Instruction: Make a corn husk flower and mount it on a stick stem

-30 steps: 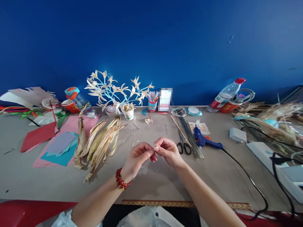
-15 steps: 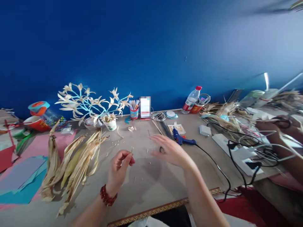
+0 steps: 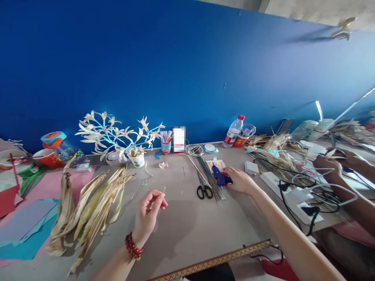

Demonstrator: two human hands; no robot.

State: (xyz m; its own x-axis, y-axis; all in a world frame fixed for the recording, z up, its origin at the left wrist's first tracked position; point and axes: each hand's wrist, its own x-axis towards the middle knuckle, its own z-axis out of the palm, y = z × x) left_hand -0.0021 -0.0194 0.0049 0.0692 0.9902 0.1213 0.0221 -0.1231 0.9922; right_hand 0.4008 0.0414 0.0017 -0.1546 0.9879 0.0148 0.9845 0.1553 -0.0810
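My left hand (image 3: 152, 205), with a red bead bracelet on its wrist, is closed in a pinch. A tiny pale tip (image 3: 164, 189) sticks up from its fingertips, too small to name. On the right, my right hand (image 3: 238, 179) is closed over the handle of a blue glue gun (image 3: 219, 175), which still lies on the table; the palm hides the handle. Black-handled scissors (image 3: 204, 191) and a bundle of thin wires (image 3: 211, 183) lie just left of the glue gun. Dried corn husks (image 3: 96, 210) are spread left of my left hand.
White husk flowers (image 3: 117, 132) on blue stems stand in cups at the back. A phone (image 3: 179, 140), a cup of pens (image 3: 166, 146) and a plastic bottle (image 3: 233, 132) line the wall. A power strip (image 3: 281, 193) with cables lies right, near another person's hands (image 3: 331, 166).
My right hand has moved right, from above the scissors to the glue gun's handle, uncovering scissors and wires. My left hand keeps its pinch in nearly the same place.
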